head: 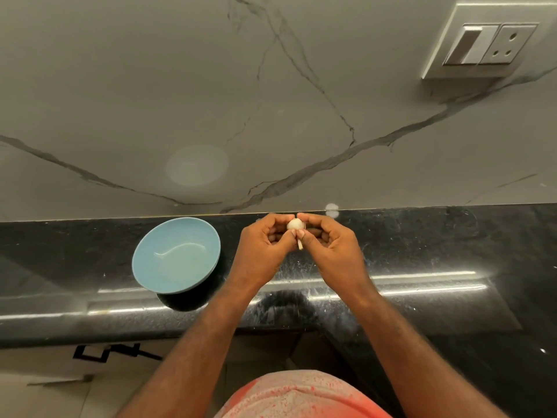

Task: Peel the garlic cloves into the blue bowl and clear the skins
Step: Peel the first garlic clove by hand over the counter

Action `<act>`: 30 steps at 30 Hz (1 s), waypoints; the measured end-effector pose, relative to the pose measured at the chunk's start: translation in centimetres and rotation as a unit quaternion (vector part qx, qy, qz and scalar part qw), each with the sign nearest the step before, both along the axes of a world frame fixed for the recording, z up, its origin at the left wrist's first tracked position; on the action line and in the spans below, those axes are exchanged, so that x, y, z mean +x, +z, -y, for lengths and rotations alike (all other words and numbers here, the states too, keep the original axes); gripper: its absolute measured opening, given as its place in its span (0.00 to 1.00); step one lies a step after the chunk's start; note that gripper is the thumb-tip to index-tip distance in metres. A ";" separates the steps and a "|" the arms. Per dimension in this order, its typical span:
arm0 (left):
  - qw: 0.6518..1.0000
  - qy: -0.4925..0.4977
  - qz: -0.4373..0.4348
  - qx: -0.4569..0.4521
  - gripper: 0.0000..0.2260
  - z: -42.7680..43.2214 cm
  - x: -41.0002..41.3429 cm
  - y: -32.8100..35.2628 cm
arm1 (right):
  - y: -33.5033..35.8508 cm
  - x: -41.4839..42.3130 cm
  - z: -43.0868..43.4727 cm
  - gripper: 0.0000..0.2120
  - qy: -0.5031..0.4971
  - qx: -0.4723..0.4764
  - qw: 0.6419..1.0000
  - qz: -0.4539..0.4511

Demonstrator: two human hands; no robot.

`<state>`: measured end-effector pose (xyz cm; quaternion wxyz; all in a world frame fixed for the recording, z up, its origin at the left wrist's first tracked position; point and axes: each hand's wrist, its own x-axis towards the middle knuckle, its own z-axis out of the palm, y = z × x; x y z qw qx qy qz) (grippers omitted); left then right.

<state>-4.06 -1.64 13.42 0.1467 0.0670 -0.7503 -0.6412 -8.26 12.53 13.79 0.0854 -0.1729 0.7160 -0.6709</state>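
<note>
A: Where is the garlic (pixel 294 224) held?
B: It is held in the air between both hands, above the desk (pixel 422 245), close to the wall (pixel 271 101) and near the blue bowl (pixel 168 285), to its right. It is pinched from both sides by the curled fingers (pixel 280 219) of the left hand (pixel 265 245) and of the right hand (pixel 328 248).
A: How does it look?
B: It is seen as small, round and pale cream. A thin pale strip (pixel 300 245), a stalk or a piece of skin, hangs down from it between the thumbs. Whether it is one clove or a small head cannot be told.
A: How will it be handled?
B: It is judged to be very light and firm, with dry skin that is torn easily. A peeled clove may be slippery. It is best gripped at its sides, so that the skin can be pulled from the loose strip.
A: And around it?
B: Nothing is seen inside the blue bowl. The desk is black and glossy. A switch and socket (pixel 488 43) are mounted on the marbled wall.
</note>
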 end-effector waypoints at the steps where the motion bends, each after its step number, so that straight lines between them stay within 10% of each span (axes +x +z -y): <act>1: 1.000 0.003 0.001 -0.007 0.09 0.0 0.1 0.0 | 0.0 0.1 0.0 0.13 0.012 -0.003 1.000 0.004; 30: 0.996 -0.066 0.056 -0.027 0.08 0.8 0.3 2.0 | -0.2 1.2 -0.6 0.13 -0.025 0.077 0.989 -0.122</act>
